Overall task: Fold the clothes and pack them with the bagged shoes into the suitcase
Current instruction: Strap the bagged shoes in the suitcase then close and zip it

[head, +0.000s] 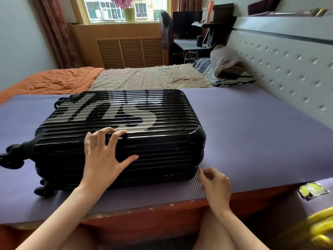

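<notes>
One suitcase, black, ribbed and hard-shelled, lies flat and closed on the purple mat over the near part of the bed, its wheels to the left. The left hand is spread wide against the near side, fingertips over the top edge, steadying it. The right hand is at the lower right corner, fingers curled, pinching what looks like the zip pull, though it is too small to be sure.

The shell should be stiff and glossy, so slippery under flat palms; the ribs and edges offer better purchase. Whether it is full or empty I cannot tell. No clothes or bagged shoes show. An orange blanket and a pillow lie behind, well apart, and nothing seems to block the lid.
</notes>
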Tool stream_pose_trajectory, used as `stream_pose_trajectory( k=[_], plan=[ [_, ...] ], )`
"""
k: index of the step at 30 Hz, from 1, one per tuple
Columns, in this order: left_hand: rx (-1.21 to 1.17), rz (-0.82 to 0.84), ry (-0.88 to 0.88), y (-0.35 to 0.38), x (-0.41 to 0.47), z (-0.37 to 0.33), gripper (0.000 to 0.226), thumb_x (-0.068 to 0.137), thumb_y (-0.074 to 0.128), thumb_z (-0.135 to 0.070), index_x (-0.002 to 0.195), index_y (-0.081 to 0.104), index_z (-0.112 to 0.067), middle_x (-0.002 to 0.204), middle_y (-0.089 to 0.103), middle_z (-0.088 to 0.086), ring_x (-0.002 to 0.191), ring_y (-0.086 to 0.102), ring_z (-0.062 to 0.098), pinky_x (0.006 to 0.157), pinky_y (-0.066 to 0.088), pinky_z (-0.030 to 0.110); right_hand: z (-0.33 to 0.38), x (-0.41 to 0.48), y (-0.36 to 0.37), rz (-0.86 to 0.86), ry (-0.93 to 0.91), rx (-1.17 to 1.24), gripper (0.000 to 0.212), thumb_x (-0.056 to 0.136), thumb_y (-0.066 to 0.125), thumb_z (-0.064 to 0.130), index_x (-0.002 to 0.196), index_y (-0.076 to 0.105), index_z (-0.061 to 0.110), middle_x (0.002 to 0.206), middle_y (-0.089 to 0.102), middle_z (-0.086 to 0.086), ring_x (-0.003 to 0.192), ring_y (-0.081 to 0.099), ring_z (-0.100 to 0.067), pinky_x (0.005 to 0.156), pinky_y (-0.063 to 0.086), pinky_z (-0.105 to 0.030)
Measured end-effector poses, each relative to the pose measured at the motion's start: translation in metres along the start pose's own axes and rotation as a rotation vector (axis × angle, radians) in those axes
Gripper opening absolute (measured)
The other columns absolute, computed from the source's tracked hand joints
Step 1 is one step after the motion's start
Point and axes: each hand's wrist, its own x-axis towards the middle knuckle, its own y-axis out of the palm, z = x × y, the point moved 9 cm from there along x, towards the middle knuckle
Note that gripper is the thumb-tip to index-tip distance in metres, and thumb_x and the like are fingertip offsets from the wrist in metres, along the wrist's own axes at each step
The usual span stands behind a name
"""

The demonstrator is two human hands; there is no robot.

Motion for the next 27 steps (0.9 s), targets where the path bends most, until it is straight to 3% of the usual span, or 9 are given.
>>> stream_pose_trajectory(
  k=[10, 14, 17, 21, 23, 27],
  plan=[
    [-0.007, 0.040, -0.015, 0.004, 0.009, -0.007, 0.076, 0.062, 0.073, -0.060, 0.120, 0.050, -0.016, 0.121, 0.040, 0.009, 0.119, 0.036, 0.032, 0.110, 0.017, 0.063, 0.002, 0.003, 0.002, 0.022, -0.023, -0.010, 0.025, 0.086, 0.062, 0.042, 0.074, 0.069, 0.020, 0.064, 0.067, 0.011, 0.056, 0.063, -0.010, 0.059, 0.053, -0.033],
    [-0.113, 0.086, 0.168, 0.015, 0.030, -0.068, 0.086, 0.068, 0.067, -0.066, 0.138, 0.042, -0.022, 0.140, 0.037, 0.005, 0.132, 0.032, 0.024, 0.117, 0.011, 0.050, 0.003, 0.003, 0.000, 0.020, -0.025, -0.018, 0.025, 0.086, 0.061, 0.043, 0.075, 0.068, 0.022, 0.065, 0.067, 0.012, 0.054, 0.063, -0.008, 0.059, 0.054, -0.033],
    [-0.178, 0.235, 0.278, 0.037, 0.051, -0.131, 0.087, 0.073, 0.063, -0.065, 0.145, 0.030, -0.032, 0.153, 0.029, -0.003, 0.141, 0.025, 0.017, 0.118, 0.010, 0.042, 0.004, 0.002, -0.002, 0.022, -0.037, -0.040, 0.025, 0.086, 0.061, 0.044, 0.074, 0.067, 0.024, 0.064, 0.066, 0.013, 0.054, 0.063, -0.006, 0.059, 0.054, -0.032],
    [-0.073, 0.510, 0.408, 0.082, 0.068, -0.179, 0.083, 0.075, 0.060, -0.066, 0.145, 0.027, -0.037, 0.158, 0.013, -0.008, 0.146, 0.008, 0.016, 0.116, 0.009, 0.053, 0.008, 0.003, -0.006, 0.021, -0.045, -0.110, 0.022, 0.087, 0.064, 0.043, 0.075, 0.068, 0.025, 0.055, 0.054, 0.018, 0.057, 0.062, -0.007, 0.051, 0.041, -0.024],
    [-0.036, 0.544, 0.468, 0.094, 0.071, -0.183, 0.080, 0.074, 0.060, -0.067, 0.143, 0.031, -0.038, 0.154, 0.021, -0.007, 0.144, 0.010, 0.016, 0.113, 0.012, 0.057, 0.009, 0.003, -0.008, 0.007, -0.041, -0.124, 0.022, 0.086, 0.064, 0.043, 0.077, 0.070, 0.024, 0.056, 0.053, 0.017, 0.063, 0.064, -0.012, 0.050, 0.033, -0.023],
    [-0.079, 0.426, 0.521, 0.087, 0.072, -0.180, 0.069, 0.074, 0.049, -0.072, 0.134, 0.043, -0.039, 0.141, 0.038, -0.009, 0.138, 0.026, 0.016, 0.110, 0.023, 0.051, 0.004, 0.004, -0.007, 0.017, 0.001, -0.086, 0.023, 0.086, 0.064, 0.044, 0.074, 0.068, 0.025, 0.056, 0.055, 0.016, 0.067, 0.065, -0.014, 0.056, 0.034, -0.027]
  ],
)
